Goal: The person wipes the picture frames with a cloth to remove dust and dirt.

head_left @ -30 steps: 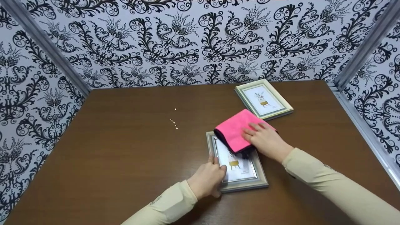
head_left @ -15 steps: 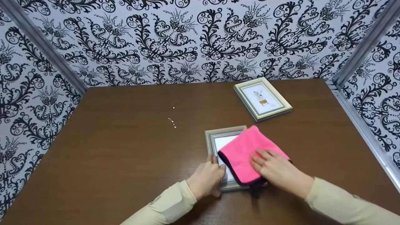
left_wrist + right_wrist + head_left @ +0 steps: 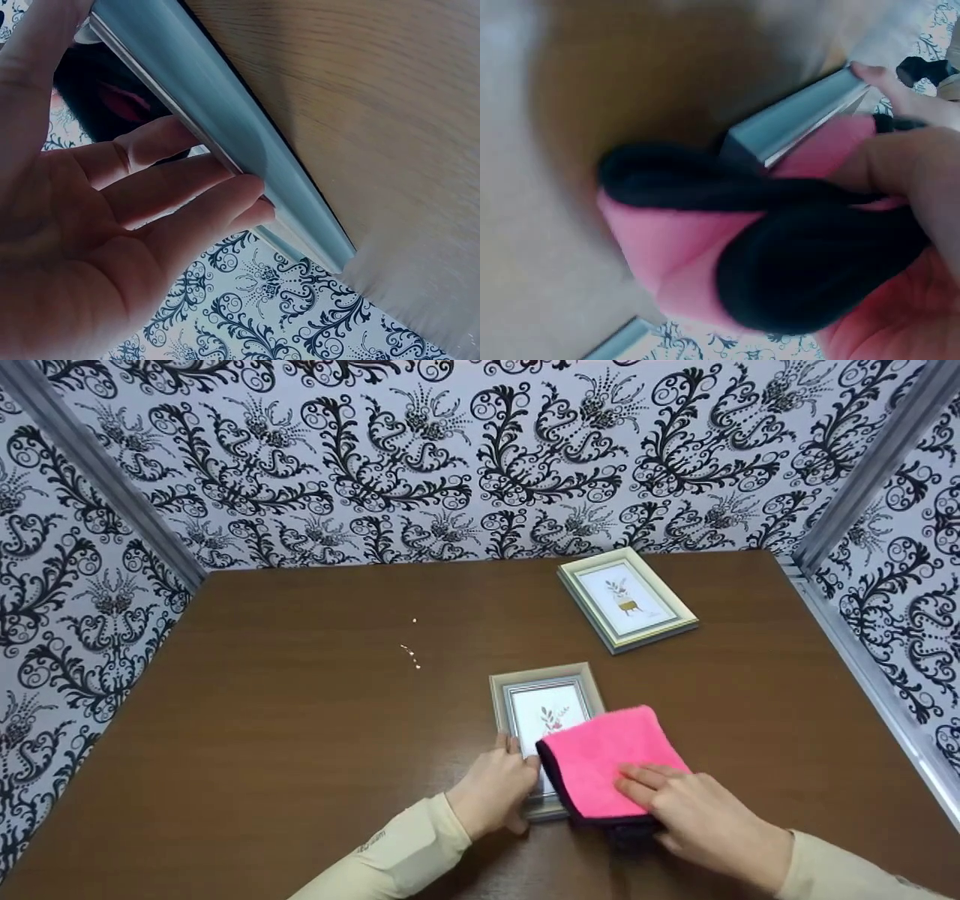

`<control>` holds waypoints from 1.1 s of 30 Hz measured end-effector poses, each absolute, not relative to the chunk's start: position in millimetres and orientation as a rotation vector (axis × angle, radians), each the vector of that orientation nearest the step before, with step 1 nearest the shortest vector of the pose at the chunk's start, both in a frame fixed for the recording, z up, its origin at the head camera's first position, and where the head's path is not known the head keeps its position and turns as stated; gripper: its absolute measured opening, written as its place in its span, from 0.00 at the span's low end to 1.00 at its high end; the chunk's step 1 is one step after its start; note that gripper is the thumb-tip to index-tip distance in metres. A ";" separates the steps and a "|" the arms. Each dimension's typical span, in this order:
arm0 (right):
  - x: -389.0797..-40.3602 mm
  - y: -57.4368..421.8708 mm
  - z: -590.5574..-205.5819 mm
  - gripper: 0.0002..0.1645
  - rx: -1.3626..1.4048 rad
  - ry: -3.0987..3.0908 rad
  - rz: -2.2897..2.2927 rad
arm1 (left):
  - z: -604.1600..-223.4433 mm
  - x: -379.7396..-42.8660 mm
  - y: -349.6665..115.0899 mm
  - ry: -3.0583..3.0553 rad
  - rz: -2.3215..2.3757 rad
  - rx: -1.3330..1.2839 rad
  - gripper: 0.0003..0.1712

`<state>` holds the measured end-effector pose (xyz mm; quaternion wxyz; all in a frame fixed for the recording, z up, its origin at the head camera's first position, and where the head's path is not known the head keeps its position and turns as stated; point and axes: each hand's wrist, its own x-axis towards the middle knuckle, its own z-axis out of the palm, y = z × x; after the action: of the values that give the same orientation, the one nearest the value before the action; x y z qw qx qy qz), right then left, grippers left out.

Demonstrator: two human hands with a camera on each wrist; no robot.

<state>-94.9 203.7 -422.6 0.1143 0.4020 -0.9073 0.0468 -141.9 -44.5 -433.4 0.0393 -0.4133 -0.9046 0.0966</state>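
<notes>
A picture frame (image 3: 551, 701) with a light rim and a plant drawing lies face up on the brown table. My left hand (image 3: 495, 787) holds it at its lower left, fingers over the side; in the left wrist view the fingertips (image 3: 244, 191) meet the frame's grey side (image 3: 202, 97). A folded pink cloth (image 3: 600, 750) with black edging covers the lower right of the frame and hangs past it. My right hand (image 3: 705, 817) grips this cloth, fingers on top. In the right wrist view, the thumb lies along the folded layers of the cloth (image 3: 682, 247).
Another picture frame (image 3: 628, 600), similar in style, lies at an angle toward the back right of the table (image 3: 315, 720). Small pale specks (image 3: 412, 656) show left of centre. Patterned walls (image 3: 420, 457) rise behind and at both sides, joined by metal posts (image 3: 870, 465).
My right hand has drawn the cloth from the frame's top down to its lower right, uncovering the upper part and the drawing. The left hand has stayed at the frame's side.
</notes>
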 end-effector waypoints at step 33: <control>-234.2 182.7 -429.9 0.22 0.442 -2.844 1.175 | -433.9 -145.5 -50.5 -2.791 0.175 -1.357 0.28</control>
<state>-234.2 182.7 -429.9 0.0162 0.1422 -0.9147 0.3778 -145.5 -50.5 -433.9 0.0165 -0.4364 -0.8979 0.0562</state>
